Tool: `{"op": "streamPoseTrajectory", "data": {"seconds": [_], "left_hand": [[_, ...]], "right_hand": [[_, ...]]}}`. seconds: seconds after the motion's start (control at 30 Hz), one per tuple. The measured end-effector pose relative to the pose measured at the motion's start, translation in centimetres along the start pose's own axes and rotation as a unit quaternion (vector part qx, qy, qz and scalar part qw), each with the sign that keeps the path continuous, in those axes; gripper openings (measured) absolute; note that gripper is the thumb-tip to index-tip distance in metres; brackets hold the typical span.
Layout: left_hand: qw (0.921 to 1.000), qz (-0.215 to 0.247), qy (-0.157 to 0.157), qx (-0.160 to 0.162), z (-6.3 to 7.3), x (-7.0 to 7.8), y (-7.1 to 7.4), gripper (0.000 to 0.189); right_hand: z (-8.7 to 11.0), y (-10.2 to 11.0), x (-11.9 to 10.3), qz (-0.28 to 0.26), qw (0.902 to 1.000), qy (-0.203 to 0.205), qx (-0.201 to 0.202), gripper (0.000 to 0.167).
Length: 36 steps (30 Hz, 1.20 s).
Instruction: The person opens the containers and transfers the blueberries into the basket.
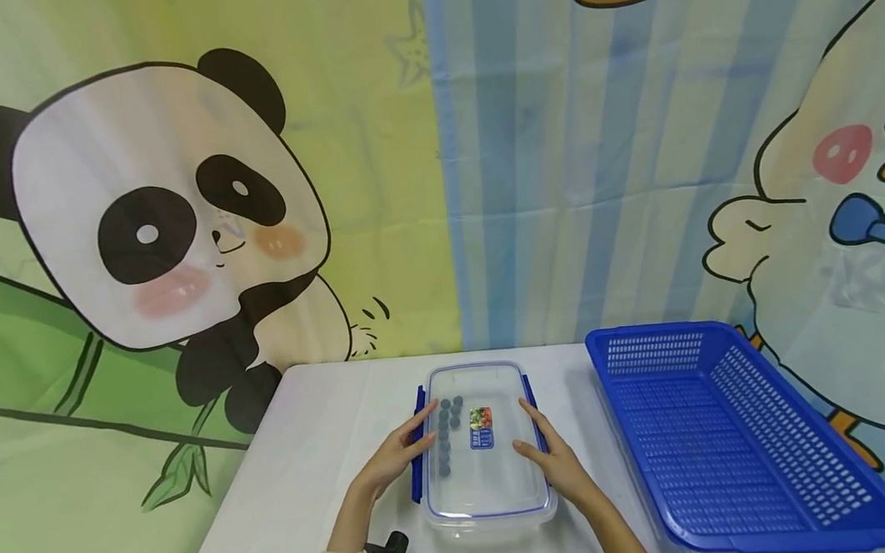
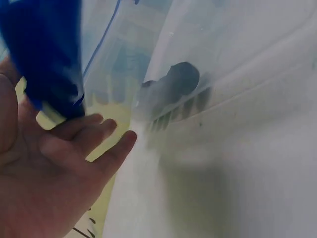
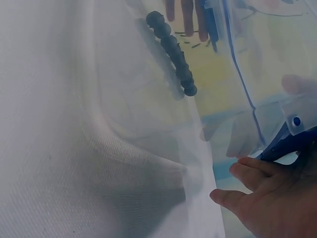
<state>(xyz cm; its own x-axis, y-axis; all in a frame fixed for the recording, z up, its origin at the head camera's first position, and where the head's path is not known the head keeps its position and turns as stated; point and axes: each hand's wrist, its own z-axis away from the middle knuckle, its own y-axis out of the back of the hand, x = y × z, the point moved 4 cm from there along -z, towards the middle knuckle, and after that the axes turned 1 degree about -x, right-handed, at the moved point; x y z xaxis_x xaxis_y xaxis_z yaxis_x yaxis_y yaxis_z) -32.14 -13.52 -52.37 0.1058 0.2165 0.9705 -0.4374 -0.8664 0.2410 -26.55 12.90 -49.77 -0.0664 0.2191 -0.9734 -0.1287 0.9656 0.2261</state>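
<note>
A clear lidded plastic food box (image 1: pixel 491 495) stands on the white table, a small printed label (image 1: pixel 481 428) on its lid. Inside, several dark, round, blueberry-like pieces (image 1: pixel 444 443) gather along the left side. At the left edge, my left hand (image 1: pixel 395 458) touches the lid with extended fingers; in the left wrist view, fingers lie beside a blue side clip (image 2: pixel 49 54) that stands out from the wall. My right hand (image 1: pixel 561 462) rests on the opposite edge, its lower fingers by the right blue clip (image 3: pixel 292 144). Parts of both hands are hidden.
A large blue perforated basket (image 1: pixel 757 541) stands to the right on the table (image 1: pixel 274 502). Behind the table hangs a cartoon-printed curtain (image 1: pixel 380 230). Black straps or mounts (image 1: pixel 388 552) show at the wrists.
</note>
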Motion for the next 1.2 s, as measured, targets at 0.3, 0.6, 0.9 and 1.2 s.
{"op": "streamPoseTrajectory", "data": {"seconds": [0.3, 0.6, 0.9, 1.2], "left_hand": [[0.9888, -0.090, 0.007, 0.119, -0.8, 0.2, -0.4, 0.067], [0.9683, -0.192, -0.053, 0.151, 0.1, 1.7, -0.9, 0.069], [0.9667, -0.194, -0.067, 0.152, 0.3, 1.2, -1.3, 0.064], [0.9719, -0.159, -0.075, 0.157, 0.4, 0.8, -1.5, 0.064]], "right_hand": [[1.0, -0.4, -1.9, 0.027, 0.9993, -0.023, 0.013, 0.066], [1.2, 0.0, -2.5, 0.055, 0.9979, -0.026, 0.023, 0.065], [-0.3, 0.7, 0.7, 0.020, 0.9997, 0.007, 0.014, 0.050], [-1.2, 1.1, 2.8, 0.003, 0.9985, 0.045, -0.032, 0.039]]}}
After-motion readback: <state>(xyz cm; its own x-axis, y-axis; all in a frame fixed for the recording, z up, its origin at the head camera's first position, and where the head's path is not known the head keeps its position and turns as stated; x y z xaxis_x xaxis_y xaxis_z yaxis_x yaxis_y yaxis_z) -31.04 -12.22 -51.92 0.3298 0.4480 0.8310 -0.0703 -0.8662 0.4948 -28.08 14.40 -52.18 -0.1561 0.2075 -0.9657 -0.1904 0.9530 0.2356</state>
